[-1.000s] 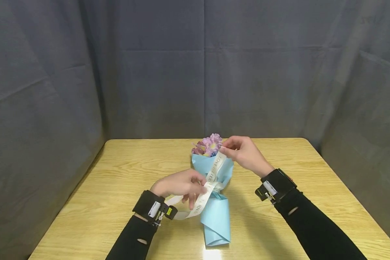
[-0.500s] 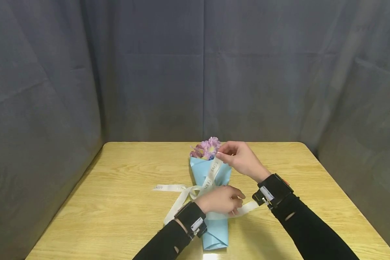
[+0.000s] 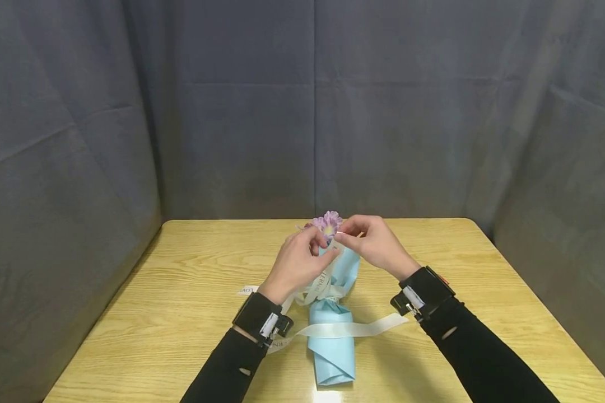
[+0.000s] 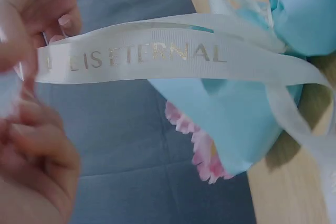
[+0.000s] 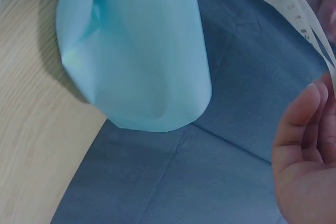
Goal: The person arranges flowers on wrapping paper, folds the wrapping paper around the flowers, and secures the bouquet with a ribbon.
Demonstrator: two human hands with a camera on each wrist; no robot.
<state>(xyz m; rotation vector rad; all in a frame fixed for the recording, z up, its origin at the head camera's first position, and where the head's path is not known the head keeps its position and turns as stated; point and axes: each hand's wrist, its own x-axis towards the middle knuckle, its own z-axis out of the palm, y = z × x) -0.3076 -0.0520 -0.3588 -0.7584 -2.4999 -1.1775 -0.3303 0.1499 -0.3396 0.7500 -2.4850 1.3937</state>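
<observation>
A bouquet of pink-purple flowers (image 3: 329,223) in light blue wrapping paper (image 3: 333,358) lies on the table, with a cream lettered ribbon (image 4: 157,56) tied round its middle. My right hand (image 3: 375,243) pinches an upper part of the ribbon between thumb and fingertips, above the wrapped flowers. Close beside it is my left hand (image 3: 297,260), its thumb reaching to the ribbon by the right fingertips and its index finger apart from the thumb. In the left wrist view the left fingers (image 4: 37,145) are blurred. The hand hides part of the flowers.
One loose ribbon tail (image 3: 368,329) crosses the lower wrapping paper towards the right. Another ribbon end (image 3: 246,290) lies left of the bouquet on the wooden table (image 3: 191,257). Grey cloth (image 3: 247,140) hangs behind and at both sides.
My left hand swung right across the bouquet, leaving a ribbon tail over the lower paper, then moved up and left to beside the right hand. The right hand stays pinching the ribbon.
</observation>
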